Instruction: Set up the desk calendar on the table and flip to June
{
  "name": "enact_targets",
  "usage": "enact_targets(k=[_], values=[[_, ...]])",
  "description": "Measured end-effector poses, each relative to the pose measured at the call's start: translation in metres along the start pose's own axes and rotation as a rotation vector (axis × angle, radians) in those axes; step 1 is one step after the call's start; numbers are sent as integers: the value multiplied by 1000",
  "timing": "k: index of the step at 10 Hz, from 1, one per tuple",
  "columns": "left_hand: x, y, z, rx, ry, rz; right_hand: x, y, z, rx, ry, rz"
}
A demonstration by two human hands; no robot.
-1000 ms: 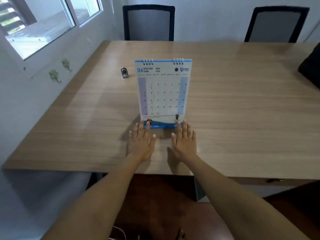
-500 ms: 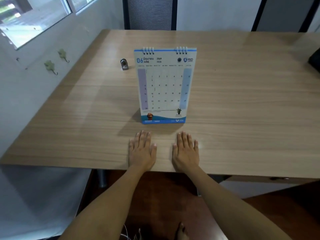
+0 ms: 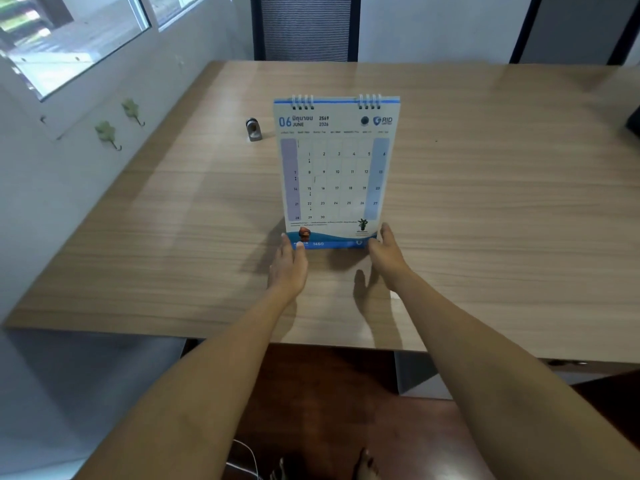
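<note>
The desk calendar [image 3: 336, 174] stands upright on the wooden table [image 3: 502, 220], near its middle. It has a white page, blue trim and spiral rings on top. The page facing me reads "06 JUNE 2026". My left hand [image 3: 289, 268] reaches to the lower left corner of the calendar, fingertips on its blue bottom strip. My right hand [image 3: 384, 258] is turned on edge against the lower right corner, with the fingers up the side and the thumb at the front. Both hands hold the base.
A small metal object [image 3: 253, 129] stands on the table just left of the calendar. Two black chairs [image 3: 304, 27] [image 3: 571, 29] are at the far side. A dark object [image 3: 633, 123] pokes in at the right edge. Leaf-shaped hooks [image 3: 107, 133] hang on the left wall.
Half a second ago both hands lay flat on the table, short of the calendar. They have moved forward and now hold its bottom corners. The calendar still stands on June.
</note>
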State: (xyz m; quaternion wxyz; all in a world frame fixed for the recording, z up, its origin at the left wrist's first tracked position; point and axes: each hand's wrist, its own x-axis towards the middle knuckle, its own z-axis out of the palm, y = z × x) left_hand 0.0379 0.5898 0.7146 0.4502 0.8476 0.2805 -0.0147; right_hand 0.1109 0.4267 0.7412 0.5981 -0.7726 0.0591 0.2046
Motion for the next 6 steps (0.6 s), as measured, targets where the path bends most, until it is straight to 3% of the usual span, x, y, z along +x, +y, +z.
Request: enact_targets(k=[2, 4, 6], values=[[5, 9, -9, -21, -41, -14, 1, 2, 2, 44, 0, -44], [10, 3, -16, 128, -99, 10, -4, 6, 4, -7, -9, -80], [-2, -33, -3, 488, -82, 81, -10, 58, 13, -676, 86, -128]])
